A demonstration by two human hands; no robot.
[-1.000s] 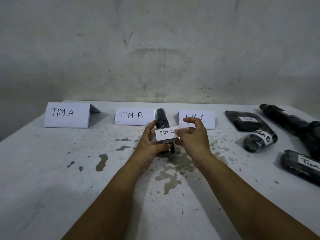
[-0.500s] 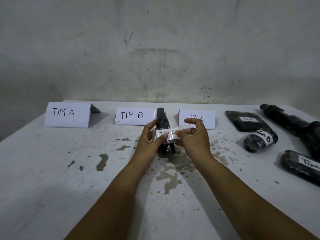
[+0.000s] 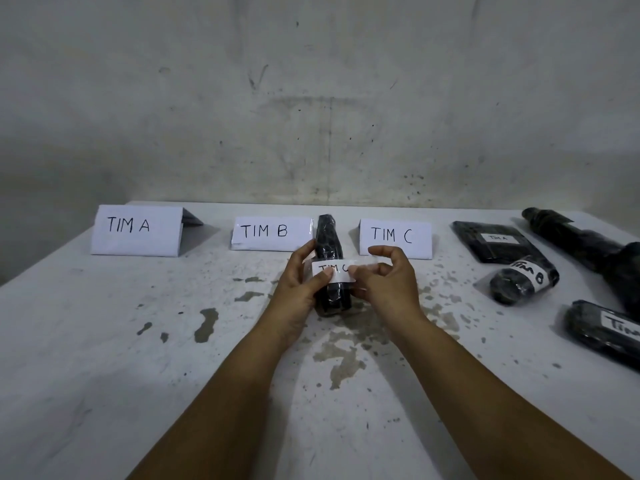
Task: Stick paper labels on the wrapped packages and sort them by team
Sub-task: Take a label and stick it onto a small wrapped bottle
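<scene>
Left hand [image 3: 298,285] grips a black wrapped bottle [image 3: 330,268] held over the worktop [image 3: 138,341] between the TIM B sign [image 3: 272,233] and the TIM C sign [image 3: 394,237], thumb pressing the left end of a "TIM C" label [image 3: 334,271] onto it; right hand [image 3: 388,282], fingers curled, pinches the label's right end. The label looks only partly stuck, so a loose right end may wrinkle, sit crooked or lift off the glossy wrap if released before being smoothed down. Four labelled packages [image 3: 523,280] lie at right, unsorted
</scene>
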